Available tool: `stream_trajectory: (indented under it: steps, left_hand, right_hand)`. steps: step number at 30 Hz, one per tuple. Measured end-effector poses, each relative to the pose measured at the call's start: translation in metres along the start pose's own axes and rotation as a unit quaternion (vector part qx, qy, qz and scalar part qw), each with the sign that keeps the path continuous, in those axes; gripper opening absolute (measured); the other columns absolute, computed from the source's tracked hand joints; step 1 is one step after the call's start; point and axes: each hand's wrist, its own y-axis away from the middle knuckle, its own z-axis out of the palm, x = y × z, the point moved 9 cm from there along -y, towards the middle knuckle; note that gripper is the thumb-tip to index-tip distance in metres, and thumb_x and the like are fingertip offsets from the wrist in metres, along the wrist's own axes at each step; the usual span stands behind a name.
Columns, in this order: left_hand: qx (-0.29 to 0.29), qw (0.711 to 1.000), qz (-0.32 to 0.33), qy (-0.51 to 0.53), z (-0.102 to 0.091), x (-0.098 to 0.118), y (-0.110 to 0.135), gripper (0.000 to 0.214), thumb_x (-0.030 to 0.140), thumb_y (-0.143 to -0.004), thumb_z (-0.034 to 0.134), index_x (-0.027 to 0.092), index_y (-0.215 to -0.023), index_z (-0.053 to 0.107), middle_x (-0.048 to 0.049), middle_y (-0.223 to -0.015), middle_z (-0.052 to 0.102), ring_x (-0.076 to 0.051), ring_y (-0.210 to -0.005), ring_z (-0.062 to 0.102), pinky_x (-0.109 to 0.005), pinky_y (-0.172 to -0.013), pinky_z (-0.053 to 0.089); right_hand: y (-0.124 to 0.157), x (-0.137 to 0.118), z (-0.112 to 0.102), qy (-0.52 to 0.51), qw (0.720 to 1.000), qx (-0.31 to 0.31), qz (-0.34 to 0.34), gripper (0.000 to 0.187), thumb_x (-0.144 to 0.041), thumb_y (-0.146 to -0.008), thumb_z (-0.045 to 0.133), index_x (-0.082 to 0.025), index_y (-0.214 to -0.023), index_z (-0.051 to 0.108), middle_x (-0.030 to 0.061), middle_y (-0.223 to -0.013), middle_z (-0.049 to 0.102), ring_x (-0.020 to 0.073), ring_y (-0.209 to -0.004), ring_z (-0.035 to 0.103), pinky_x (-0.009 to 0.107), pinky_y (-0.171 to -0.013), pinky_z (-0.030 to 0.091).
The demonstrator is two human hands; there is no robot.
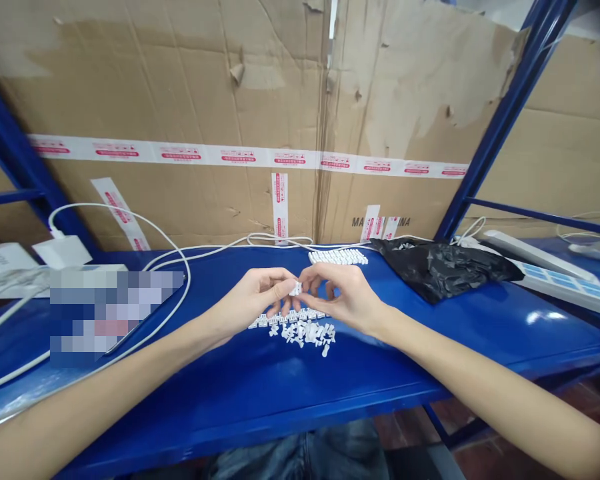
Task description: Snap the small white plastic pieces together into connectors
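Observation:
My left hand (pixel 257 297) and my right hand (pixel 343 297) meet above the blue shelf (pixel 280 393), both pinching one small white plastic piece (pixel 295 289) between their fingertips. Directly below them lies a heap of several small white plastic pieces (pixel 305 331), some joined in strips. Farther back, near the cardboard, a neat row of the same white pieces (pixel 338 257) rests on the shelf.
A crumpled black plastic bag (pixel 440 267) lies right of my hands. White cables (pixel 175 267) loop across the left, by a blurred object (pixel 105 313) and a white charger (pixel 63 252). A white power strip (pixel 555 273) sits at the right. Cardboard (pixel 230 100) walls the back between blue uprights (pixel 505 120).

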Motion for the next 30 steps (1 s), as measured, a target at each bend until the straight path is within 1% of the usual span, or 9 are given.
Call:
stream_trajectory:
  steps: [5, 8, 10, 13, 15, 19, 22, 27, 30]
  left_hand:
    - [-0.002, 1.000, 0.005, -0.017, 0.003, 0.000, -0.002, 0.034, 0.046, -0.096, 0.062, 0.013, -0.090, 0.068, -0.0044, -0.073, 0.072, -0.010, -0.059, 0.057, -0.021, -0.052, 0.037]
    - [0.044, 0.998, 0.030, -0.017, -0.015, 0.006, -0.004, 0.033, 0.044, -0.096, 0.062, 0.014, -0.085, 0.067, -0.0041, -0.072, 0.071, -0.011, -0.058, 0.058, -0.021, -0.051, 0.038]
    - [0.081, 0.996, 0.035, -0.018, -0.032, 0.007, -0.006, 0.032, 0.043, -0.095, 0.063, 0.014, -0.084, 0.067, -0.0050, -0.073, 0.071, -0.012, -0.059, 0.061, -0.021, -0.050, 0.039]
    - [0.099, 0.995, 0.020, -0.027, -0.047, 0.002, -0.007, 0.030, 0.041, -0.093, 0.066, 0.013, -0.086, 0.069, -0.0056, -0.073, 0.072, -0.012, -0.058, 0.060, -0.021, -0.048, 0.038]
    - [0.093, 0.995, 0.010, -0.034, -0.045, -0.002, -0.007, 0.029, 0.040, -0.092, 0.067, 0.012, -0.088, 0.071, -0.0059, -0.072, 0.073, -0.011, -0.057, 0.060, -0.020, -0.048, 0.039]
    - [0.047, 0.999, -0.005, -0.023, -0.026, -0.009, -0.008, 0.027, 0.039, -0.090, 0.072, 0.012, -0.092, 0.074, -0.0080, -0.078, 0.077, -0.013, -0.062, 0.065, -0.021, -0.054, 0.048]
    - [0.021, 1.000, -0.009, 0.005, -0.018, -0.012, -0.008, 0.027, 0.038, -0.091, 0.072, 0.012, -0.095, 0.073, -0.0099, -0.084, 0.079, -0.015, -0.067, 0.070, -0.024, -0.061, 0.055]
    - [0.026, 0.999, -0.010, 0.040, -0.017, -0.011, -0.007, 0.027, 0.039, -0.092, 0.070, 0.012, -0.092, 0.070, -0.0113, -0.084, 0.079, -0.021, -0.073, 0.076, -0.026, -0.061, 0.058]
    - [0.022, 0.998, -0.027, 0.050, -0.010, -0.010, -0.005, 0.028, 0.040, -0.092, 0.071, 0.012, -0.092, 0.068, -0.0116, -0.081, 0.079, -0.022, -0.073, 0.077, -0.027, -0.060, 0.059]
  right_hand:
    - [-0.004, -0.008, -0.010, 0.002, 1.000, -0.024, -0.013, 0.010, -0.022, -0.088, 0.071, -0.014, -0.090, 0.066, 0.0000, -0.073, 0.067, 0.0083, -0.062, 0.062, 0.020, -0.056, 0.048]
    - [-0.006, -0.006, -0.031, -0.031, 0.999, -0.014, 0.034, 0.013, -0.024, -0.082, 0.076, -0.014, -0.086, 0.067, -0.0003, -0.071, 0.068, 0.0082, -0.059, 0.062, 0.019, -0.052, 0.046]
    - [-0.005, 0.002, -0.034, -0.052, 0.994, -0.049, 0.084, 0.016, -0.027, -0.081, 0.078, -0.014, -0.086, 0.070, 0.0005, -0.070, 0.069, 0.0090, -0.060, 0.062, 0.019, -0.051, 0.045]
    - [0.003, 0.011, -0.009, -0.074, 0.970, -0.190, 0.129, 0.021, -0.033, -0.081, 0.079, -0.014, -0.089, 0.075, 0.0004, -0.067, 0.069, 0.0090, -0.057, 0.060, 0.020, -0.051, 0.045]
    - [0.010, 0.012, 0.011, -0.068, 0.956, -0.255, 0.126, 0.023, -0.034, -0.082, 0.080, -0.014, -0.093, 0.078, 0.0001, -0.065, 0.068, 0.0085, -0.054, 0.057, 0.021, -0.053, 0.045]
    - [0.014, 0.010, 0.036, -0.039, 0.955, -0.280, 0.086, 0.021, -0.032, -0.086, 0.078, -0.015, -0.096, 0.079, 0.0018, -0.072, 0.071, 0.0093, -0.057, 0.058, 0.022, -0.058, 0.046]
    - [0.009, 0.009, 0.030, -0.016, 0.970, -0.232, 0.064, 0.024, -0.037, -0.083, 0.081, -0.015, -0.093, 0.078, 0.0006, -0.070, 0.069, 0.0099, -0.058, 0.059, 0.023, -0.058, 0.044]
    - [-0.004, 0.009, -0.012, 0.006, 0.998, -0.017, 0.063, 0.031, -0.038, -0.088, 0.075, -0.017, -0.111, 0.072, 0.0030, -0.083, 0.073, 0.0121, -0.068, 0.064, 0.023, -0.059, 0.048]
    - [-0.004, 0.001, -0.010, 0.024, 1.000, 0.003, 0.021, 0.028, -0.034, -0.093, 0.070, -0.017, -0.115, 0.071, 0.0061, -0.091, 0.074, 0.0138, -0.076, 0.067, 0.025, -0.063, 0.051]
